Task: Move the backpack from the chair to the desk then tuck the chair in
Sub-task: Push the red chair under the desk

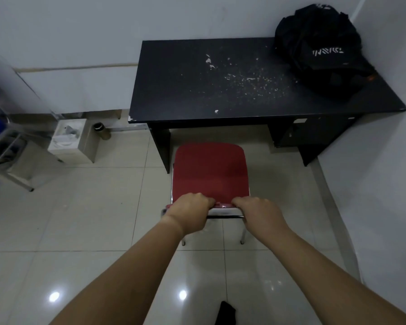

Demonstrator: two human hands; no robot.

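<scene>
Two bare hands, left (189, 213) and right (259, 215), clasp one red cushioned chair's (210, 171) backrest; one black fabric backpack (320, 50) sits on one black desk (220, 90).

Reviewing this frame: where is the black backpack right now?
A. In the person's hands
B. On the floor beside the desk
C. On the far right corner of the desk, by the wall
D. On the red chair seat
C. The backpack sits on the desk at its far right corner by the wall, while the left hand and right hand both grip the top of the chair back.
</scene>
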